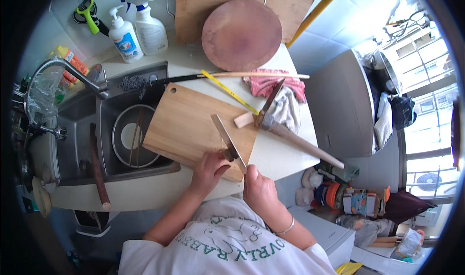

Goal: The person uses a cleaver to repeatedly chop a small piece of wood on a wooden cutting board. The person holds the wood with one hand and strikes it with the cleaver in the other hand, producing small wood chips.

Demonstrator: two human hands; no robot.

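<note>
My right hand (259, 188) grips the near end of a knife (225, 133), its blade pointing away and to the left over a wooden cutting board (189, 119). With bent fingers, my left hand (210, 169) holds a short dark piece of wood (228, 155) against the side of the blade. The fingers hide part of that piece. Small shavings lie by my left fingertips. On the board's right part rests a pale wooden block (243, 120), beside a hand tool with a rusty metal head and a long wooden handle (305, 144).
A yellow measuring strip (230, 92) crosses the board's far edge. Behind it lie a long thin stick (254, 75) and pink and white cloths (288, 104). The double sink (103, 133) at left has a round basin (120, 144) and a branch (96, 166) across its front rim.
</note>
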